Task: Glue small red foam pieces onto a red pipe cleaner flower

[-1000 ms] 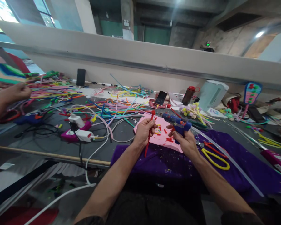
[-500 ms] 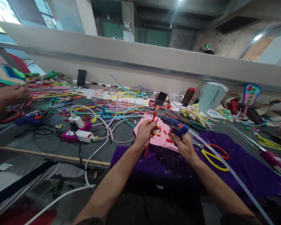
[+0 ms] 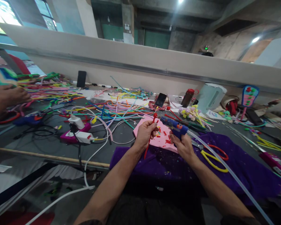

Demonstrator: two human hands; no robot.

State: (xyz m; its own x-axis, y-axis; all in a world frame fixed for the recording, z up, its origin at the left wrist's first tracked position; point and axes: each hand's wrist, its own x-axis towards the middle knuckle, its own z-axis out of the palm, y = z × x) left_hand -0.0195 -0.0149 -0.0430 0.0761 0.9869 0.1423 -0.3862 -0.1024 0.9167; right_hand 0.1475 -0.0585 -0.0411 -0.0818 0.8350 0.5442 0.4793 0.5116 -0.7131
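Pinched thin stem [image 3: 146, 152], clasped plastic glue gun [image 3: 176, 126]

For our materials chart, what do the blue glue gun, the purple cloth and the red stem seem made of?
Blue glue gun: probably smooth hard plastic, by its moulded shape.
Purple cloth: matte fabric, shown by soft folds.
Red stem: shows little shine, perhaps chenille; texture unclear.

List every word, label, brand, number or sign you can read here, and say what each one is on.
No text can be read for certain.
Orange label on the blue glue gun in the right hand: too small and blurred.
White label on the magenta device: blurred.
Lit green sign in the background: too small.
Pale plates on the pillar: too small.
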